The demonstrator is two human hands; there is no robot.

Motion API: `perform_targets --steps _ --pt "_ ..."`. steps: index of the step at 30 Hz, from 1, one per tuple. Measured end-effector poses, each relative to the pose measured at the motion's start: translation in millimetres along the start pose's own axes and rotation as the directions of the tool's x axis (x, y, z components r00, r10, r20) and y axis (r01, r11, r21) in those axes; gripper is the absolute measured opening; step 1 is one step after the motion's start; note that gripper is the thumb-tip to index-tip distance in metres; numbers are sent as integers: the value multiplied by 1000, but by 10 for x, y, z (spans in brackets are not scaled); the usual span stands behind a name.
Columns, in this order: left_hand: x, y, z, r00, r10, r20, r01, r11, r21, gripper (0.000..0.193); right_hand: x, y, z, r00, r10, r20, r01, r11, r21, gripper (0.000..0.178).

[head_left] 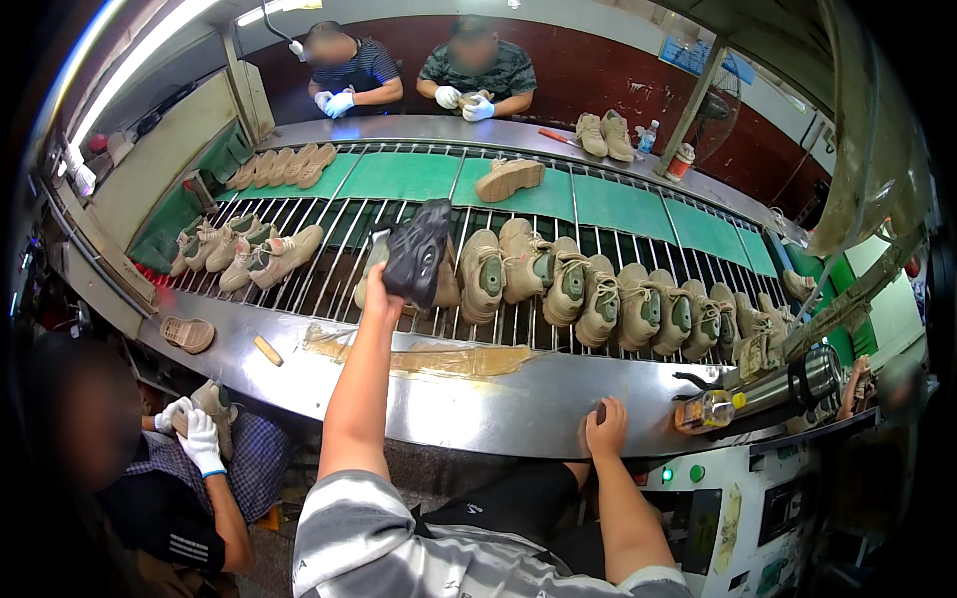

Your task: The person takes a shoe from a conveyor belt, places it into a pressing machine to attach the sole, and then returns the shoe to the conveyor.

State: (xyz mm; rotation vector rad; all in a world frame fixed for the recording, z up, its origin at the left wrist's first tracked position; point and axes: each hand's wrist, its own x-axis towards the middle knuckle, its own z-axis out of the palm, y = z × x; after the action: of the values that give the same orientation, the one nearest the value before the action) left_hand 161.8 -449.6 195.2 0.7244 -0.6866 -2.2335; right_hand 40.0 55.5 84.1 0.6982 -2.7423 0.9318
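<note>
Hands, two, bare, well apart. Left hand (377, 296): raised over the roller rack, closed on the lower end of a black shoe-shaped piece (421, 254), which it holds up in front of the beige shoes. Right hand (607, 431): lowered at the near metal ledge (543, 404), curled around a small dark piece (601, 412) (only its top shows above the fingers).

Roller rack (344, 214): parallel metal rods. To the right of the black piece, a row of beige shoes (598, 299), laced, side by side; to the left, a smaller cluster of beige shoes (286, 257).

Green belt (623, 206), beyond the rods: one beige shoe (510, 179) tipped on its side, outsole showing; at the left end, beige soles (284, 165) in a line.

Near ledge, left to right: one loose beige sole (187, 335); a short tan stick (267, 350); brown tape (464, 360); a yellow-capped bottle (706, 412) beside a steel flask (819, 374).

Far ledge (399, 127): a pair of beige shoes (605, 136), a clear bottle (648, 138). Co-workers, gloved: two across the rack, one at lower left holding a shoe (213, 414).
</note>
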Motion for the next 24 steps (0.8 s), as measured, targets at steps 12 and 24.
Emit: perform_targets --steps 12,24 --pt "-887 663 -1408 969 236 -73 -233 971 47 43 -4 151 50 998 -50 -47 46 995 -84 33" --pt "-1771 -2226 -121 887 -333 320 379 921 -91 59 -152 -179 -311 838 -35 545 -539 106 836 90"
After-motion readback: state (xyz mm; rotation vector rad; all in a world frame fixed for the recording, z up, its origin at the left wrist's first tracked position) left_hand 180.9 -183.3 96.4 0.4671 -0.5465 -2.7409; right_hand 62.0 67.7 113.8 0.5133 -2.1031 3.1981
